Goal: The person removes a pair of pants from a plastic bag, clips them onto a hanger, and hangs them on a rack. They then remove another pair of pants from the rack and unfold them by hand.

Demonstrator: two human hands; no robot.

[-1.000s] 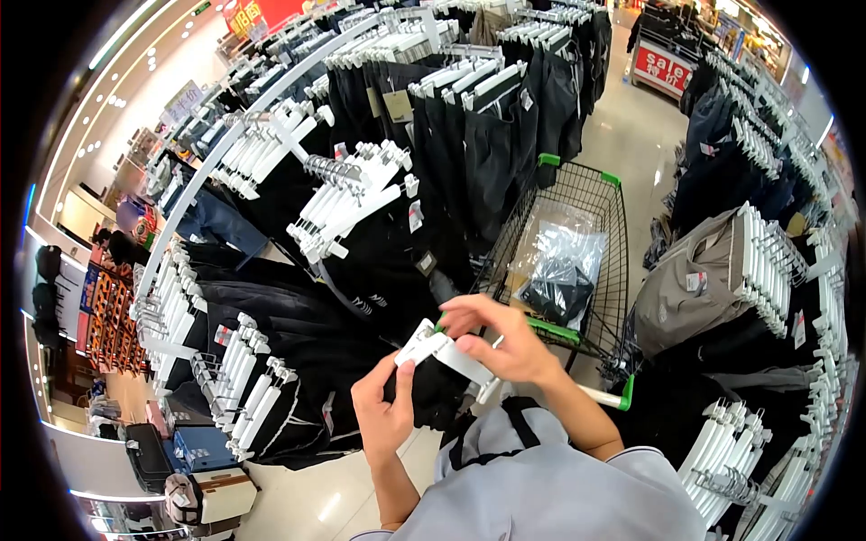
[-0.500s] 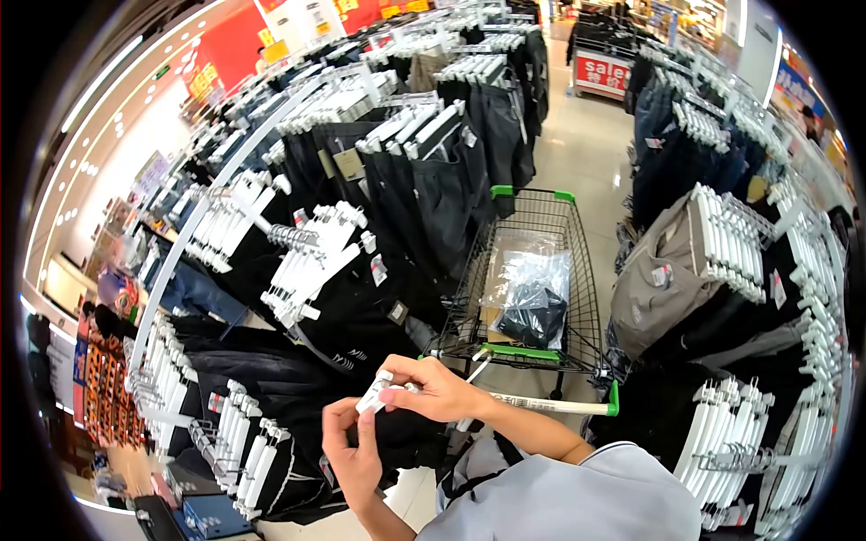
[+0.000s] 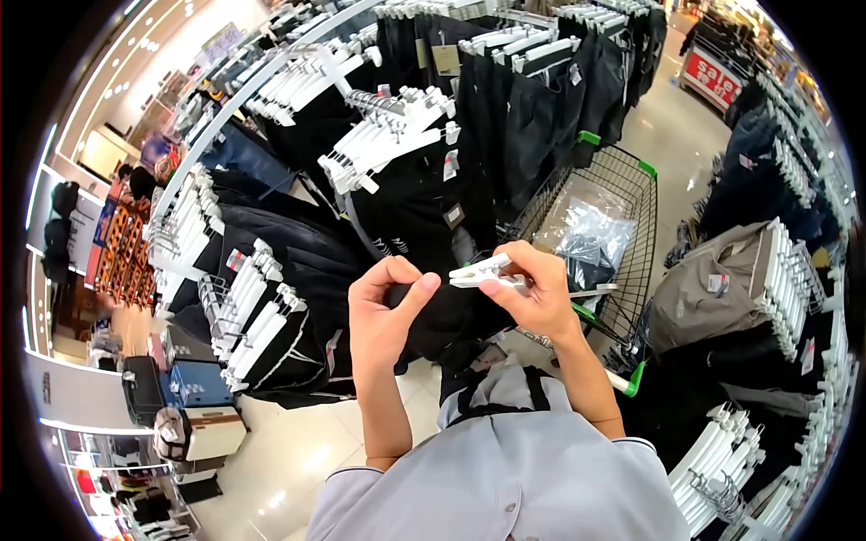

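My right hand [image 3: 532, 293] pinches a white plastic clip hanger [image 3: 483, 270] at chest height. A black garment [image 3: 446, 316] hangs from the hanger, and my left hand [image 3: 383, 311] grips its edge just left of the clip. Both hands are close together in front of my grey shirt. The lower part of the garment is hidden behind my hands and chest.
A black wire shopping cart [image 3: 622, 225] with green trim stands just ahead on the right, holding garments in clear plastic bags [image 3: 586, 239]. Racks of dark trousers on white hangers [image 3: 388, 144] curve around the left. More racks [image 3: 767, 279] line the right. A tiled aisle [image 3: 667, 126] runs ahead.
The view has shifted as my head moved. My hands have risen with the hanger, and my left hand has taken hold of the black garment beside the clip.
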